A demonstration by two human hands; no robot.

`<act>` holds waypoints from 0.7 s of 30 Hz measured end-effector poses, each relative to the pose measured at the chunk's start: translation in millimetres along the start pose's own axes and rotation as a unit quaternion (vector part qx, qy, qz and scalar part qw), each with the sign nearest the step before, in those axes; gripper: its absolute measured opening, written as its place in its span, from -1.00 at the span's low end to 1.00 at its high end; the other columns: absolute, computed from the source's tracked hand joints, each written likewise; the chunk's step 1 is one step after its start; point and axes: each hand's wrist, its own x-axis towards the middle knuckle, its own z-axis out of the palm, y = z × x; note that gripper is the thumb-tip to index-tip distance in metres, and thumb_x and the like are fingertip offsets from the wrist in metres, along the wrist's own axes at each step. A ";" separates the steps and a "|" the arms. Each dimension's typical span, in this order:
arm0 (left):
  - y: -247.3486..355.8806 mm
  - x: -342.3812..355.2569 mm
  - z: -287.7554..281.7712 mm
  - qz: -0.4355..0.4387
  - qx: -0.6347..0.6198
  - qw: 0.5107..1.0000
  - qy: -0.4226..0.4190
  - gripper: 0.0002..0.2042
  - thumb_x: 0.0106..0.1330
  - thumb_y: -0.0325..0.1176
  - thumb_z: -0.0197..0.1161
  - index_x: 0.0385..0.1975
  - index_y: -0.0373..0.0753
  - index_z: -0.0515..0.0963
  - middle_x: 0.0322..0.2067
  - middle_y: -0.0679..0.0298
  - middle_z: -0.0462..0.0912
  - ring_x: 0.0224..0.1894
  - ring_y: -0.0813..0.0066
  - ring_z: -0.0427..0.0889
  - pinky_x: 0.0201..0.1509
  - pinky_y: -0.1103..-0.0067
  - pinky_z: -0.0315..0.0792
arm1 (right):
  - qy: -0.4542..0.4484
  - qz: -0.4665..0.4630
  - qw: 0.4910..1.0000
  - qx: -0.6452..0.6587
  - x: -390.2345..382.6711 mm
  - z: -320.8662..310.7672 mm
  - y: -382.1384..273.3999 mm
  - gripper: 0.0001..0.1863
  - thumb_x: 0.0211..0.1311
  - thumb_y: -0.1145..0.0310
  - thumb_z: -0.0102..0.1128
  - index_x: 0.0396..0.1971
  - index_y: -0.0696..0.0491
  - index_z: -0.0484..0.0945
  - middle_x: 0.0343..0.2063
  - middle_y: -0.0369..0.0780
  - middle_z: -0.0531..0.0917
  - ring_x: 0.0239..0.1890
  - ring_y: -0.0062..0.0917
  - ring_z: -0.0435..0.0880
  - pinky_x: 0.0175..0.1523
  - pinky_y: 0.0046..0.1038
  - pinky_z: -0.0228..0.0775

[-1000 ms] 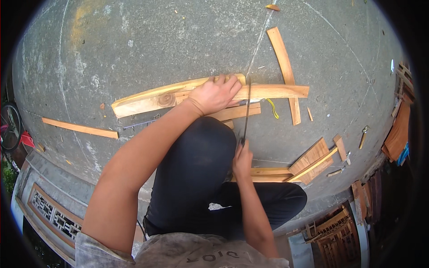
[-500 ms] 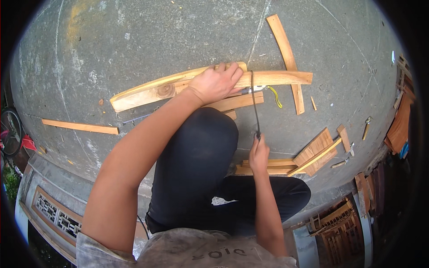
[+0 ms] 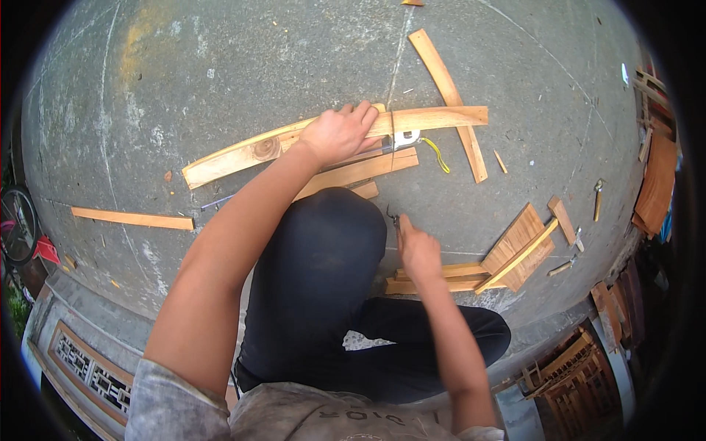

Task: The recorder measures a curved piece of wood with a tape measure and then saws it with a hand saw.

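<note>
My left hand [image 3: 340, 134] is wrapped over two wooden pieces laid together. One is a long curved wooden strip [image 3: 434, 117], the other a thicker curved board with a knot [image 3: 235, 162]. A thin dark cord [image 3: 392, 136] crosses the strip just right of my left fingers. My right hand [image 3: 420, 252] is closed above my knee, with a dark curled end of cord poking from its fingers. Whether that end joins the length on the wood is blurred. A white tape measure [image 3: 407, 137] with a yellow wrist strap lies beside the cord.
Another wooden strip [image 3: 445, 95] lies under the strip's right end. Short boards [image 3: 360, 173] rest before my knee, and a wide board [image 3: 518, 246] lies with slats at right. Hammers [image 3: 598, 198] lie farther right. A thin slat [image 3: 132, 218] is at left.
My right hand has moved slightly down and left, and the cord no longer stretches taut from the wood to it. My left hand still grips the wooden pieces.
</note>
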 end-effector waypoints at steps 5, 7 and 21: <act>-0.1 -2.0 18.7 -0.019 0.012 0.999 -0.043 -0.36 0.51 0.17 -0.01 0.27 -0.32 0.37 0.31 -0.06 0.46 0.06 0.05 0.69 -0.04 0.15 0.64 | -0.041 -0.068 0.995 -0.054 7.6 -36.8 67.0 -0.64 0.54 0.26 -0.07 0.17 0.13 0.42 -0.34 0.14 0.72 -0.27 0.11 0.72 -0.11 0.09 0.54; -3.0 -11.6 19.4 -0.007 -0.025 1.000 -0.007 -0.43 0.52 0.12 0.02 0.18 -0.33 0.39 0.11 -0.06 0.55 -0.06 0.06 0.74 -0.18 0.23 0.68 | -0.095 -0.083 0.992 -0.010 9.3 -52.9 65.6 -0.61 0.56 0.21 -0.08 0.17 0.17 0.37 -0.35 0.20 0.69 -0.22 0.20 0.68 -0.06 0.13 0.51; 14.1 -14.9 -11.5 -0.040 -0.026 0.999 -0.010 -0.46 0.55 0.12 -0.02 0.13 -0.30 0.38 0.04 0.03 0.58 0.02 0.04 0.70 -0.04 0.22 0.65 | -0.131 -0.036 0.990 0.025 -28.8 -99.5 14.5 -0.68 0.56 0.19 -0.01 0.00 0.16 0.44 -0.41 -0.07 0.75 -0.37 -0.27 0.82 -0.14 -0.21 0.62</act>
